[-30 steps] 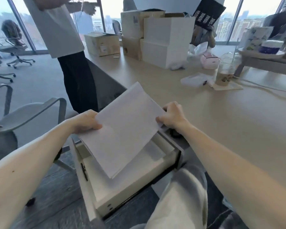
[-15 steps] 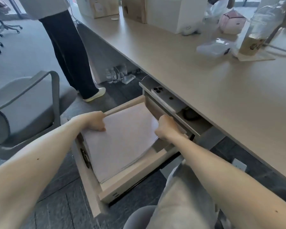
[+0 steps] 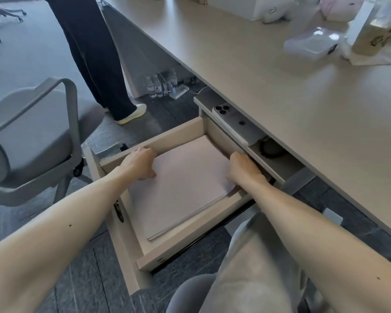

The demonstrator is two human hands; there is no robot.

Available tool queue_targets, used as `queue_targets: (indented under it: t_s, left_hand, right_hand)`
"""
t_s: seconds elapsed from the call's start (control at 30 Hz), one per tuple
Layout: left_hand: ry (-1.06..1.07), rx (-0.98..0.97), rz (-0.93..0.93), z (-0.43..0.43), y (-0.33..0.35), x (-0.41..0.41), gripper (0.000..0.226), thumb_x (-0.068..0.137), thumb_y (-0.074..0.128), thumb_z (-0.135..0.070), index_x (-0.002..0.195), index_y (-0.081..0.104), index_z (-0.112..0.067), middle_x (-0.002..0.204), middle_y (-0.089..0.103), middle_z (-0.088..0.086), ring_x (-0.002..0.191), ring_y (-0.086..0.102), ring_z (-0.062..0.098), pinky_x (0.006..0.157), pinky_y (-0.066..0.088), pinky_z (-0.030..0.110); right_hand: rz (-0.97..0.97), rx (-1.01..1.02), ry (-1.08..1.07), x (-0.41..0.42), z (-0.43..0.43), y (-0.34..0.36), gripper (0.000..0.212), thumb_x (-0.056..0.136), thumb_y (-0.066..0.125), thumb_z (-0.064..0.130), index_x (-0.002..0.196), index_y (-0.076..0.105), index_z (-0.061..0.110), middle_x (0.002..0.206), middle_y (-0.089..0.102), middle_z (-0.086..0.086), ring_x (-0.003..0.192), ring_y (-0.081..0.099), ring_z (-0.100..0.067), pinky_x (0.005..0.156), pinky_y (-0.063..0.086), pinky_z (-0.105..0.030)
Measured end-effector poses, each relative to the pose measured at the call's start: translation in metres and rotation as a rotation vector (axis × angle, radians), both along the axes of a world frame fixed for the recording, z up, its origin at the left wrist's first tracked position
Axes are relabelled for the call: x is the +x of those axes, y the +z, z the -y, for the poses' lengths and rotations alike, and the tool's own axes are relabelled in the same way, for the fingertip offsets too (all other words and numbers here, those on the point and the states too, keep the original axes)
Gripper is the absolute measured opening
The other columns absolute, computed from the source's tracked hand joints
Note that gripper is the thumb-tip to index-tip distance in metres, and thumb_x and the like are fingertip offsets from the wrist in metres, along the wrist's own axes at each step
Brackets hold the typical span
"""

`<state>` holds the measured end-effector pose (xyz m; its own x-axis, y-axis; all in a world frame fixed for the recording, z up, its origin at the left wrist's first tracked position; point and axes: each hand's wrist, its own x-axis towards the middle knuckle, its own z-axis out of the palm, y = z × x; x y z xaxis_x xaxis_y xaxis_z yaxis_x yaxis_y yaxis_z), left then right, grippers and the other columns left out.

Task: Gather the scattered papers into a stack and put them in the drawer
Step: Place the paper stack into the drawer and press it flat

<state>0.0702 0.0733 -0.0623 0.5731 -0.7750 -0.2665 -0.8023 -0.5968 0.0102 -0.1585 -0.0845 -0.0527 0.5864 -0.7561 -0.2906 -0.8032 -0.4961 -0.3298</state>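
The stack of white papers [image 3: 185, 184] lies flat inside the open beige drawer [image 3: 191, 241], pulled out from under the desk. My left hand [image 3: 140, 162] curls over the stack's left edge near the drawer's far wall. My right hand [image 3: 244, 170] grips the right edge, against the drawer's right side. Both hands touch the paper; their fingertips are tucked under or hidden by the sheets. My forearms reach in from the bottom corners of the view.
The desk top [image 3: 280, 105] runs along the right. Just above the drawer, a shallow tray holds a phone [image 3: 237, 123]. A grey office chair [image 3: 32, 136] stands at left. A person's legs [image 3: 95, 55] stand beyond the drawer. Bottles [image 3: 157, 85] sit on the floor.
The stack has gone from being held tilted above the drawer to lying flat inside it. Both hands came down with it, and the view tipped downward.
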Motion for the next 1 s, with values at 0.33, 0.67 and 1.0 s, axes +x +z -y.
queue_targets:
  t_s: [0.33,0.67,1.0]
  left_hand:
    - [-0.048,-0.055,0.152,0.012,0.002,-0.013,0.039,0.074,0.08,-0.032,0.105,0.065,-0.013,0.103,0.067,0.009,0.098,0.063,0.032,0.077,0.051,0.038]
    - [-0.111,0.063,0.197,0.009,0.004,-0.022,0.039,0.081,0.073,-0.034,0.116,0.067,-0.018,0.113,0.066,0.007,0.107,0.063,0.03,0.083,0.051,0.038]
    - [-0.123,0.062,0.035,0.005,0.003,-0.014,0.037,0.082,0.066,-0.03,0.117,0.067,-0.02,0.118,0.064,0.005,0.106,0.063,0.03,0.084,0.052,0.034]
  right_hand:
    - [0.047,-0.115,0.049,-0.009,0.006,-0.011,0.024,0.096,0.041,-0.005,0.08,0.05,0.011,0.079,0.051,-0.002,0.065,0.047,-0.013,0.057,0.039,-0.025]
    - [0.015,-0.201,0.226,-0.006,-0.003,-0.006,0.026,0.086,0.053,-0.01,0.107,0.066,-0.002,0.123,0.058,-0.015,0.1,0.061,-0.03,0.072,0.048,-0.032]
    - [-0.133,-0.045,0.291,0.002,-0.001,-0.003,0.015,0.082,0.054,-0.001,0.085,0.066,0.008,0.086,0.064,-0.008,0.073,0.064,-0.027,0.055,0.051,-0.032]
